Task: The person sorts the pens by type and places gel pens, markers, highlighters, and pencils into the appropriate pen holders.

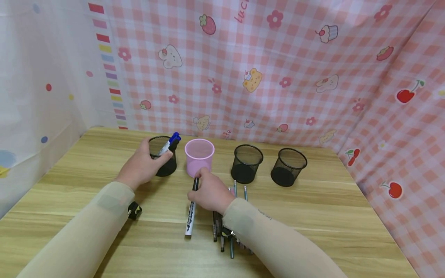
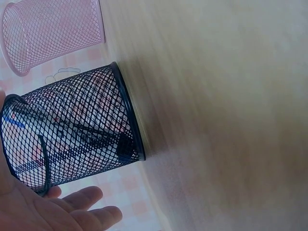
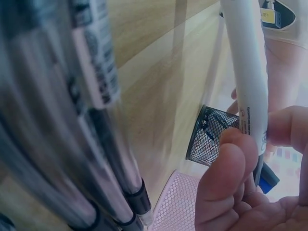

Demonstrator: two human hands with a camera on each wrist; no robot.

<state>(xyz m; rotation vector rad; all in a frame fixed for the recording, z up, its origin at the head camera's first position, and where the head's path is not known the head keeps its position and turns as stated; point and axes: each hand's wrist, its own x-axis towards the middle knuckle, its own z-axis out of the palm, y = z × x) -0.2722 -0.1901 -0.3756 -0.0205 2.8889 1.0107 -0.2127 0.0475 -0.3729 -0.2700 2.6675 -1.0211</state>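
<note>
My left hand point(image 1: 142, 164) holds the leftmost black mesh pen holder point(image 2: 82, 125), with the thumb across its near side and other fingers behind it. A blue-capped marker point(image 1: 169, 143) and a black-capped marker point(image 1: 174, 145) lean inside that holder. My right hand point(image 1: 210, 192) pinches a white marker point(image 1: 190, 220) with a black cap, between thumb and fingers. In the right wrist view, the white marker point(image 3: 246, 62) rises out of the fingers. Beneath the right forearm lie several pens point(image 1: 217, 226) and pencils point(image 1: 231, 249), partly hidden by the wrist.
A pink mesh pen holder point(image 1: 199, 158) stands just beyond my right hand. Two more black mesh pen holders point(image 1: 244, 173) point(image 1: 284, 175) stand to its right on the wooden table point(image 1: 313, 216). A pink checked cloth point(image 1: 226, 69) hangs behind the table.
</note>
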